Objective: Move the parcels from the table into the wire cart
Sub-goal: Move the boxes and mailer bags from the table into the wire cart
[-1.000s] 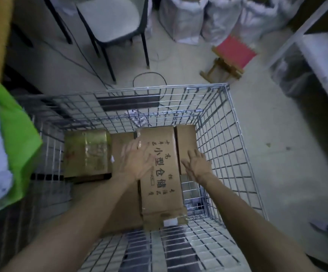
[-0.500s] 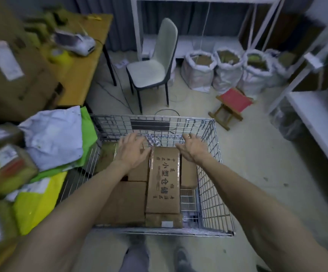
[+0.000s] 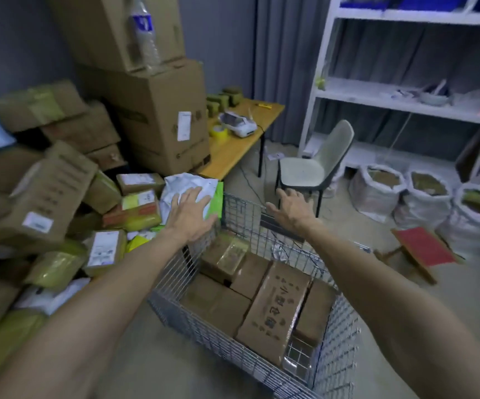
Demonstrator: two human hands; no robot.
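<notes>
Nearest you, the wire cart stood on the pale concrete floor, just beside the desk's heap. At least five cartons lay flat in it. The long printed carton had its long axis running from the near wall toward the far wall, its far end leaning slightly right and its printed face up. A plain carton lay to its left, a narrower one to its right, and a tape-wrapped box lay beyond.

Your left grip was spread, fingers straight, palm down over the white mailer at the edge of the heap. I could not tell whether it pressed on it. A green mailer lay under the white one, against the cart's far left corner. Your right grip was spread too, holding nothing, above the cart's far rim.

To the left, the parcels were piled loosely at many angles, too blurred to count. Behind them two big cartons were stacked, with one water bottle upright on the lower one. The bare end of the wooden desk carried one tape roll and one white printer.

Farther off stood one chair, one red stool, three filled sacks and white shelving against a grey curtain.
</notes>
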